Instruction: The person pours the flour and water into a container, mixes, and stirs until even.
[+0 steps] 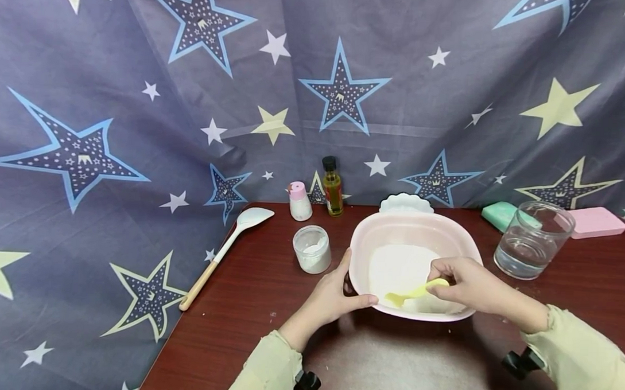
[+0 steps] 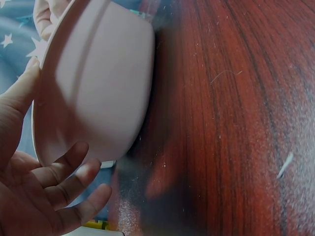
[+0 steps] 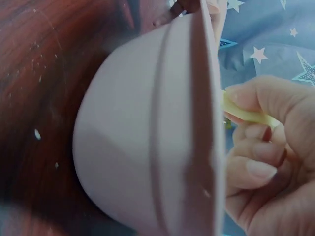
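A pink basin (image 1: 416, 226) stands on the table with white powder (image 1: 400, 267) inside. My left hand (image 1: 331, 298) holds its left side, the thumb at the front rim and the index finger up along the side. In the left wrist view the other fingers (image 2: 74, 191) are loosely bent by the outer wall. My right hand (image 1: 466, 285) reaches over the right rim and pinches a yellow plastic spoon (image 1: 417, 291) between thumb and fingers. The spoon's bowl end is low in the basin, at the powder near the front wall.
Left of the basin stand a jar of white powder (image 1: 312, 251), a pink-capped shaker (image 1: 299, 201) and an oil bottle (image 1: 333, 187). A white spatula with wooden handle (image 1: 228, 246) lies at the left edge. Right are a glass of water (image 1: 530, 243), a green sponge (image 1: 500, 215) and a pink sponge (image 1: 596, 222).
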Demonstrator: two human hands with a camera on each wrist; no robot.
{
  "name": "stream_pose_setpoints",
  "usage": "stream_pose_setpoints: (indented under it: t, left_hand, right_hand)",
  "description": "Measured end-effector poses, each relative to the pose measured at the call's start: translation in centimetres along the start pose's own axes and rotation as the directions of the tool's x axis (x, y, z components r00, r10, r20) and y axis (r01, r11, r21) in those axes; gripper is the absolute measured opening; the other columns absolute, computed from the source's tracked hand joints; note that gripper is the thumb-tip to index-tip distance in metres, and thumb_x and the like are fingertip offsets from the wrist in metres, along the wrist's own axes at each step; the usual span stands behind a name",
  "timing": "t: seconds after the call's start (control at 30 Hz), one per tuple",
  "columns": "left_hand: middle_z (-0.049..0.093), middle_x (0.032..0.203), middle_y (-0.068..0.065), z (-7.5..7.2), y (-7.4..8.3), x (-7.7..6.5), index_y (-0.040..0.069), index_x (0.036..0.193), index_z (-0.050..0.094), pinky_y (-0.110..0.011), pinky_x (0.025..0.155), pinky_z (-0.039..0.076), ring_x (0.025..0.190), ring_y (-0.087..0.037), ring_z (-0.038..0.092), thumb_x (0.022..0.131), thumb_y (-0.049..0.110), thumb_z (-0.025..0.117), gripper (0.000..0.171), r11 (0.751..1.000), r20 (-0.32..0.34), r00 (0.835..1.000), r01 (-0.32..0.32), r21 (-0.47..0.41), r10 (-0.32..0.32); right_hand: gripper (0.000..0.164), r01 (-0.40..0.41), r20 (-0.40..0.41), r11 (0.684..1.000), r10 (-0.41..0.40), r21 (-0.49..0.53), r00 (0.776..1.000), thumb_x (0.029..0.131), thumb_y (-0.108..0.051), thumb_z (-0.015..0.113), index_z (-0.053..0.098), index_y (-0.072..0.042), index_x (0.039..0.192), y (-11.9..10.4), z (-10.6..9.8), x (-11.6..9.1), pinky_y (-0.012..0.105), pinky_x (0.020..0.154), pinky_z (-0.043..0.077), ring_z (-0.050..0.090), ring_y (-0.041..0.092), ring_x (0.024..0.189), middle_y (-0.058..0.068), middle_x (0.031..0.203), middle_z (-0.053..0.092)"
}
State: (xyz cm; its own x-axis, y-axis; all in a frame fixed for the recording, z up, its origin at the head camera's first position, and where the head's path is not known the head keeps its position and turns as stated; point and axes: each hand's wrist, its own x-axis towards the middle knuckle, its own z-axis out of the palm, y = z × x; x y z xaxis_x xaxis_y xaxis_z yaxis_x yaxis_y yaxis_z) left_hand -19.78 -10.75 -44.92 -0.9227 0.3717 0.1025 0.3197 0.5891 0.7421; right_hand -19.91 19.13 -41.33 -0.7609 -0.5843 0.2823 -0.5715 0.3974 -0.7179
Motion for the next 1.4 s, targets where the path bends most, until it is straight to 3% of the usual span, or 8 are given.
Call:
stream_pose_setpoints:
  t: [0.3,0.67,0.93,1.17,1.4]
  left_hand:
    - [0.061,0.087,0.0,0.1,0.0,0.0,0.009,0.157,0.016,-0.022,0.068,0.046,0.081,-0.024,0.061,0.076,0.042,0.083,0.11,1.0,-0.005,1.0,-0.026,-0.009,0.026]
    - [0.061,0.087,0.003,0.0,0.0,-0.1,0.01,0.157,0.016,-0.022,0.068,0.047,0.081,-0.022,0.062,0.076,0.044,0.082,0.109,1.0,-0.002,1.0,-0.023,-0.011,0.023]
    - [0.061,0.087,0.003,0.1,0.1,-0.1,0.01,0.157,0.016,-0.022,0.068,0.047,0.08,-0.02,0.061,0.077,0.045,0.082,0.109,1.0,-0.001,1.0,-0.017,-0.012,0.017]
    - [0.06,0.086,0.004,0.1,0.0,-0.2,0.008,0.157,0.017,-0.022,0.069,0.047,0.079,-0.018,0.06,0.076,0.044,0.082,0.11,1.0,-0.006,1.0,-0.015,-0.019,0.015]
    - [0.06,0.088,0.006,0.1,0.0,-0.1,0.009,0.157,0.016,-0.022,0.069,0.047,0.079,-0.016,0.06,0.076,0.045,0.082,0.11,1.0,-0.004,1.0,-0.006,-0.022,0.006]
  right_hand:
    - [0.019,-0.043,-0.162,0.999,0.048,0.033,0.986,0.078,0.0,0.075,0.066,-0.016,0.074,0.3,2.2,1.5,0.02,0.048,0.033,0.039,-0.001,0.056,-0.014,0.061,0.045]
    - [0.012,-0.115,-0.284,0.993,0.1,-0.036,0.954,0.087,-0.007,0.07,0.065,-0.015,0.081,0.3,3.3,3.9,0.022,0.053,0.036,0.04,0.004,0.057,-0.01,0.061,0.042]
    - [0.016,-0.182,-0.344,0.98,0.146,-0.075,0.928,0.085,-0.006,0.072,0.063,-0.013,0.075,0.5,3.1,4.8,0.023,0.055,0.035,0.041,0.006,0.058,-0.006,0.062,0.046]
    - [0.02,-0.189,-0.414,0.977,0.131,-0.1,0.901,0.082,0.003,0.07,0.061,-0.011,0.07,1.2,2.1,4.6,0.022,0.055,0.034,0.04,0.005,0.058,-0.005,0.063,0.049]
    - [0.022,-0.291,-0.461,0.925,0.152,-0.247,0.874,0.076,-0.002,0.07,0.058,-0.017,0.066,1.5,0.1,3.4,0.028,0.056,0.034,0.041,0.011,0.058,-0.007,0.059,0.048]
